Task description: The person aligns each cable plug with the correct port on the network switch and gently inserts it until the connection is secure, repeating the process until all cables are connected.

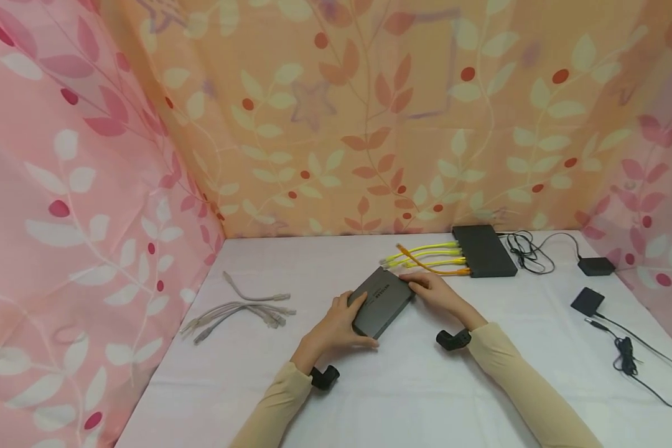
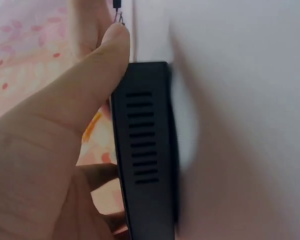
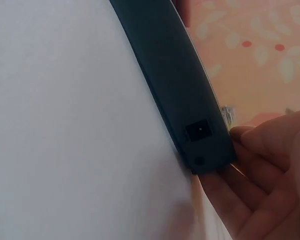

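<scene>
Left hand grips slim, slotted box; right hand pinches corner.

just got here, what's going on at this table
A person holds a gray box with both hands: left grip around its near left part, right grip at its far right corner. The power socket near the right grip has nothing plugged in. Behind, a black box has yellow cables and an orange cable attached. Gray cables lie off to the left.
</scene>
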Tool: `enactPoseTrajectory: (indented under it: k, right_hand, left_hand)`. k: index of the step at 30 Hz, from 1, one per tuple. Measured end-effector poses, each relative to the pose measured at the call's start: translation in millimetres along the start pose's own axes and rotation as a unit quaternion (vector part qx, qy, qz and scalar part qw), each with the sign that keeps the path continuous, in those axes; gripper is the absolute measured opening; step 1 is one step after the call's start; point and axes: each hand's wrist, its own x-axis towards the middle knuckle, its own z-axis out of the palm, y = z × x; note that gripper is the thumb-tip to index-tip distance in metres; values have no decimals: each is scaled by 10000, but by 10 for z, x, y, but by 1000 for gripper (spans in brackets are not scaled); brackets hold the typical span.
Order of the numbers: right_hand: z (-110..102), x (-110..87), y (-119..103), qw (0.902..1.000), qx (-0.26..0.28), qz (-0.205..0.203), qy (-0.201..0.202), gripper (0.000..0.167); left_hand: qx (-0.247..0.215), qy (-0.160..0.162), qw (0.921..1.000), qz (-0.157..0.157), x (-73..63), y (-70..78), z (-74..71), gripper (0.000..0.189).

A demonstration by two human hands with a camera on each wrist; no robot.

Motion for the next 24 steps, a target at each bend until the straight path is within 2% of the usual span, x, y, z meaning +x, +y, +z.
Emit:
enactPoseTrajectory:
  k: [2, 9, 15, 24]
  right_hand:
    - [-43, -65, -73, 9999, -94, 11, -88, 32]
    - [-130, -172, 291, 9997, -204, 101, -131, 34]
    - [-294, -323, 284, 9976, -684, 36, -44, 32]
    - [-501, -619, 318, 9918, -1241, 202, 227, 31]
  left_hand:
    - [65, -80, 9999, -14, 3, 27, -13, 114]
    - [328, -112, 9994, 37, 102, 107, -2, 107]
    - [500, -43, 9987, 86, 221, 173, 26, 101]
    - [820, 5, 9964, 215, 379, 190, 91, 97]
